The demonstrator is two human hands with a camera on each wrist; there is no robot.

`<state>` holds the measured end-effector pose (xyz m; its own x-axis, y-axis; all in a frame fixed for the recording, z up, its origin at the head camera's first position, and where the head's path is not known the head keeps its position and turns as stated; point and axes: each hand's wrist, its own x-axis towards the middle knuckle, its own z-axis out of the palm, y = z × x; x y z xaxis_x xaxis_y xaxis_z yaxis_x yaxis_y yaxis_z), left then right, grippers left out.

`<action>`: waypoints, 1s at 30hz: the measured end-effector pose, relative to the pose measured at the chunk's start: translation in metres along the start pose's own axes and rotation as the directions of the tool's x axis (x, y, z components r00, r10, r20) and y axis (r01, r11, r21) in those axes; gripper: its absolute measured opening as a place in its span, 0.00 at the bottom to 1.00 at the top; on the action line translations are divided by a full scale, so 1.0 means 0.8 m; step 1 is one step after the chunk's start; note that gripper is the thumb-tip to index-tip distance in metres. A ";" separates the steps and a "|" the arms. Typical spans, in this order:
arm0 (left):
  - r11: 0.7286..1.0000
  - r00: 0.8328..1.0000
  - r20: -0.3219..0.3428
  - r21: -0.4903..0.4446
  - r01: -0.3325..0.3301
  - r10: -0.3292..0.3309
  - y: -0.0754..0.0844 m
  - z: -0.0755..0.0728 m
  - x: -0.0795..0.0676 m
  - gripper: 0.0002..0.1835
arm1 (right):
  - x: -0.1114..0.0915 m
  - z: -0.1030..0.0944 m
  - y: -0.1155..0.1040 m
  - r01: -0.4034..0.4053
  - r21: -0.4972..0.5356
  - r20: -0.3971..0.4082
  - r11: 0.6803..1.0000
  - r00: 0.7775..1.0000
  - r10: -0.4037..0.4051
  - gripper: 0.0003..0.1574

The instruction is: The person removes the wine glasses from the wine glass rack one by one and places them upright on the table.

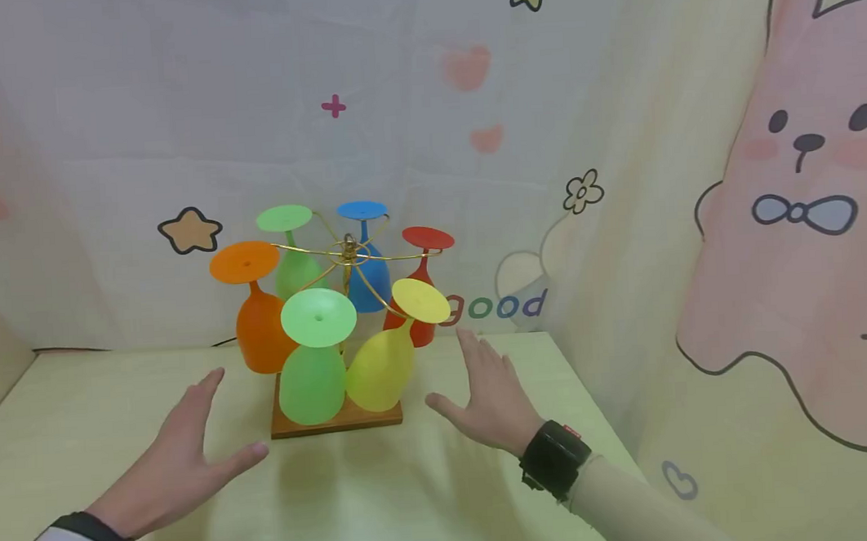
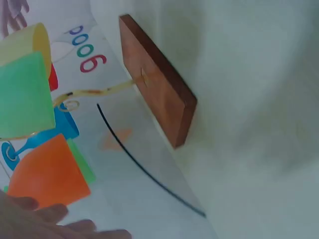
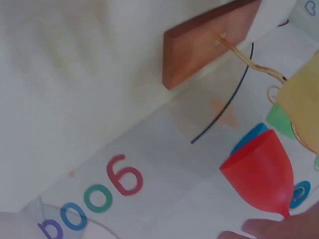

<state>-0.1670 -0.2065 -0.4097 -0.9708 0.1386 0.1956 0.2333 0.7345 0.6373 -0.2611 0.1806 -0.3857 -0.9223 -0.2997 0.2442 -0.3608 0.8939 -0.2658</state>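
Observation:
A gold wire rack (image 1: 348, 254) on a wooden base (image 1: 338, 421) carries several coloured plastic goblets, hung upside down by their feet. In the head view the light green goblet (image 1: 312, 387) and the yellow goblet (image 1: 382, 367) hang in front. An orange goblet (image 1: 262, 332) hangs at left and a red goblet (image 1: 423, 330) at right. Behind them are a blue goblet (image 1: 370, 284) and another green goblet (image 1: 298, 271). My left hand (image 1: 178, 459), thumb spread, is nearest the orange and front green goblets. My right hand (image 1: 490, 400) extends beside the yellow and red ones. Both hands hold nothing.
The rack stands on a pale table (image 1: 357, 503), near its back edge. A printed cloth (image 1: 413, 165) with stars, hearts and the word "good" hangs behind. To the right, a curtain (image 1: 646, 251) shows a large pink rabbit.

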 end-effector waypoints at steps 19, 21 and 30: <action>0.969 0.993 -0.032 -0.214 -0.122 0.118 0.037 0.013 0.029 0.57 | 0.027 -0.087 -0.114 0.653 -0.085 -0.302 0.753 0.703 -0.644 0.63; 0.968 0.992 -0.035 -0.215 -0.127 0.123 0.037 0.014 0.031 0.57 | 0.031 -0.087 -0.129 0.693 -0.128 -0.284 0.710 0.660 -0.696 0.63; 0.968 0.992 -0.027 -0.214 -0.129 0.127 0.037 0.013 0.037 0.57 | 0.047 -0.087 -0.168 0.754 -0.213 -0.136 0.621 0.607 -0.783 0.51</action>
<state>-0.1894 -0.1738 -0.3924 -0.9317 0.2125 0.2947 0.3633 0.5514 0.7510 -0.2379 0.0719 -0.2760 -0.2580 -0.8366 0.4833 -0.8901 0.4004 0.2180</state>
